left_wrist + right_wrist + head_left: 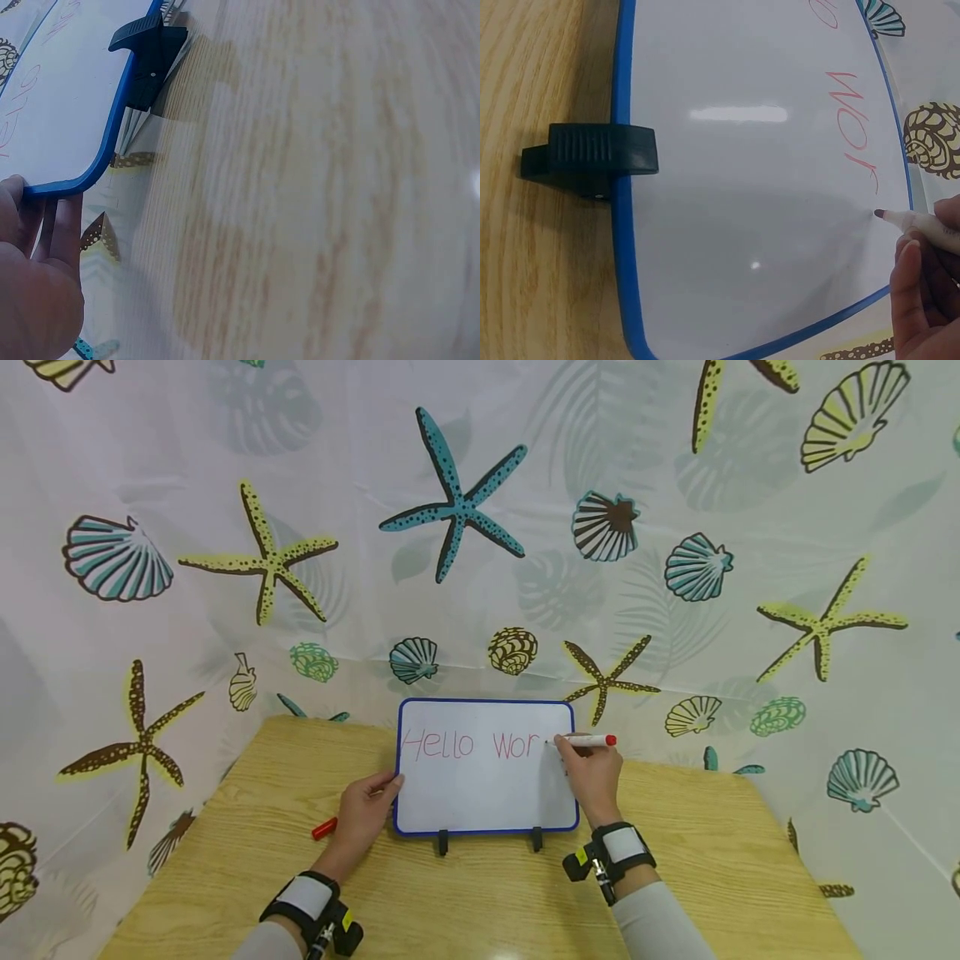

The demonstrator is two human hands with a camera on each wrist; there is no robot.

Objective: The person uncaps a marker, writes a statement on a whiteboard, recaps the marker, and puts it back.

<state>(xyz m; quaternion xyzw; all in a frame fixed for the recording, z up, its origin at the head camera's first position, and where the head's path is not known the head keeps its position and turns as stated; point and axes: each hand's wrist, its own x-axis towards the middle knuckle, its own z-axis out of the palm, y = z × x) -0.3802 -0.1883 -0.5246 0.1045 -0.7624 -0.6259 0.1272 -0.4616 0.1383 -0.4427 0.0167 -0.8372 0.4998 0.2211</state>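
Observation:
A blue-framed whiteboard stands propped up on the table, with "Hello Wor" written across it in thin red letters. My right hand pinches a white marker with a red end, and its dark tip is right at the board just past the "r". At the board's left edge, my left hand grips the frame, thumb on the front and fingers behind, as the left wrist view shows. A red marker cap lies on the table beside the left hand.
Two black clips hold the board's lower edge as feet on the wooden table. Behind the table hangs a white cloth printed with starfish and shells. Each wrist wears a strap with a small camera.

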